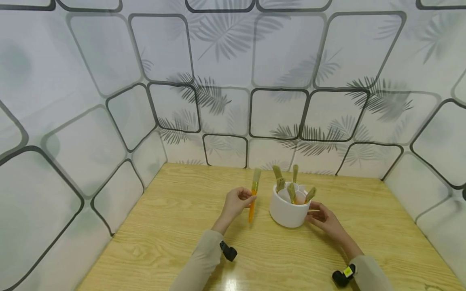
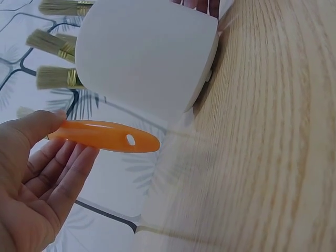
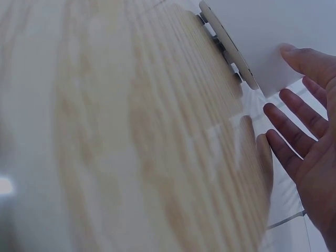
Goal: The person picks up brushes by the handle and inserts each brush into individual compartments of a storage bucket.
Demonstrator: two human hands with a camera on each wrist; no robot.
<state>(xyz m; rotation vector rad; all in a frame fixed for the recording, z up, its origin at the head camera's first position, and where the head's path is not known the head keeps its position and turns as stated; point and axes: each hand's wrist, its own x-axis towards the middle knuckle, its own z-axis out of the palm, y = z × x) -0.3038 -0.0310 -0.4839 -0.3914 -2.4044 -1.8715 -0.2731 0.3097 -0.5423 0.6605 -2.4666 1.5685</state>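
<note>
My left hand (image 1: pixel 236 203) pinches a paintbrush (image 1: pixel 252 207) by its orange handle, bristles up, just left of a round white holder (image 1: pixel 287 214). In the left wrist view the thumb and fingers grip the orange handle (image 2: pixel 105 135), whose end with a hole points toward the holder's side. Several more brushes (image 1: pixel 292 193) stand bristles up in the holder, their handles mostly hidden inside. At the holder's right side is my right hand (image 1: pixel 325 221), its fingers loosely spread; in the right wrist view the thumb touches the white wall (image 3: pixel 262 47).
Both hands and the holder are over a light wood-grain table (image 1: pixel 174 226). A patterned curtain (image 1: pixel 225 113) with dark rounded frames and leaf prints rises behind the table and along both sides. Small black cameras are worn on both wrists.
</note>
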